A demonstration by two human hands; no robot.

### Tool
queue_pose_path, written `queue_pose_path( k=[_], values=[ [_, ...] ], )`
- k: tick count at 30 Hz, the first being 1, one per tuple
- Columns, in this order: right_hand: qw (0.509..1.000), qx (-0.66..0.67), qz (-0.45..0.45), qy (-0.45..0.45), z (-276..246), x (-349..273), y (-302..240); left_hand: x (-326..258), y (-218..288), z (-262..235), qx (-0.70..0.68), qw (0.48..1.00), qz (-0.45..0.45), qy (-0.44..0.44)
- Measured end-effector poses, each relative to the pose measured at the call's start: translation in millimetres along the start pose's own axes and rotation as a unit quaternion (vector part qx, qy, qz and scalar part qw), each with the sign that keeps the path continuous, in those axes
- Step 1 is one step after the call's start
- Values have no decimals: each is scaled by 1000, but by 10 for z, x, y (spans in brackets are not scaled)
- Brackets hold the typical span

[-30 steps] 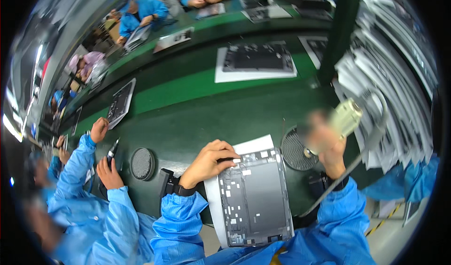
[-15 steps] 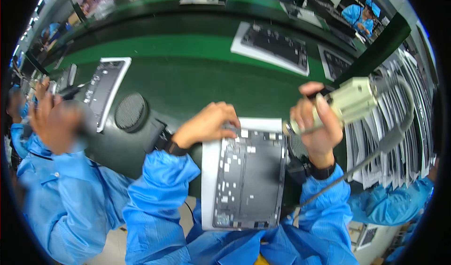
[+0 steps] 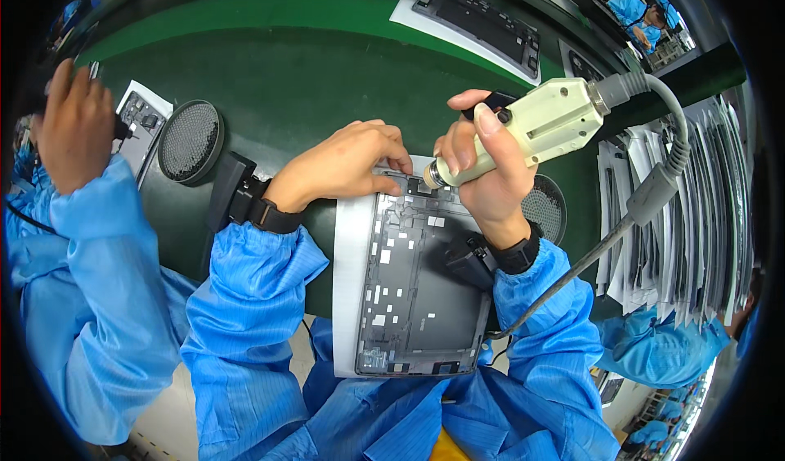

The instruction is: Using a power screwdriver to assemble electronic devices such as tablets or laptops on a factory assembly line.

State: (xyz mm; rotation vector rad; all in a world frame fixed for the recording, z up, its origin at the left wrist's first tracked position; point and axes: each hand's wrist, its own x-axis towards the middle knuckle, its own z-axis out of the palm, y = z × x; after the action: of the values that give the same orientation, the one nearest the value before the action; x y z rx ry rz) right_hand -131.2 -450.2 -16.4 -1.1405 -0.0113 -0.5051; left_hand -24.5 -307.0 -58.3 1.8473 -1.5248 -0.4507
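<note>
A dark tablet back housing (image 3: 437,314) with many small white patches lies on a white sheet (image 3: 347,297) in front of me. My left hand (image 3: 347,162) grips its upper left edge, fingers bent and thumb against the top corner. Wrapped in my right hand (image 3: 495,158) is a cream electric screwdriver (image 3: 556,117) with a grey cable (image 3: 564,277). It lies slanted, its nose at the housing's top edge near my left fingers. Whether the tip touches a screw cannot be seen. Black wrist devices sit on both my wrists.
Round dishes of small parts stand left (image 3: 190,142) and right (image 3: 546,207), the latter partly behind my right wrist. A co-worker's hand (image 3: 78,130) works beside another housing (image 3: 141,121). A further housing (image 3: 482,23) lies ahead. Upright sheets (image 3: 666,215) are stacked at right.
My right hand has brought the screwdriver leftward and up, its nose now over the housing's top edge. My left hand stays at the upper left corner. The whole view has shifted.
</note>
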Motion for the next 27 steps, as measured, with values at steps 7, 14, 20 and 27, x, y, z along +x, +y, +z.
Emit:
queue_pose_path(
  k=[7,14,20,27],
  values=[
    [995,-91,32,-21,51,12,28,31,88,-71,25,1000,-14,-6],
    [993,-113,28,-19,55,8,57,23,-24,17,21,999,24,24],
    [995,-79,44,-39,82,-23,134,12,-104,88,0,998,41,38],
    [991,-114,-12,-76,177,1,142,46,-13,21,-74,996,-20,38]
  ],
)
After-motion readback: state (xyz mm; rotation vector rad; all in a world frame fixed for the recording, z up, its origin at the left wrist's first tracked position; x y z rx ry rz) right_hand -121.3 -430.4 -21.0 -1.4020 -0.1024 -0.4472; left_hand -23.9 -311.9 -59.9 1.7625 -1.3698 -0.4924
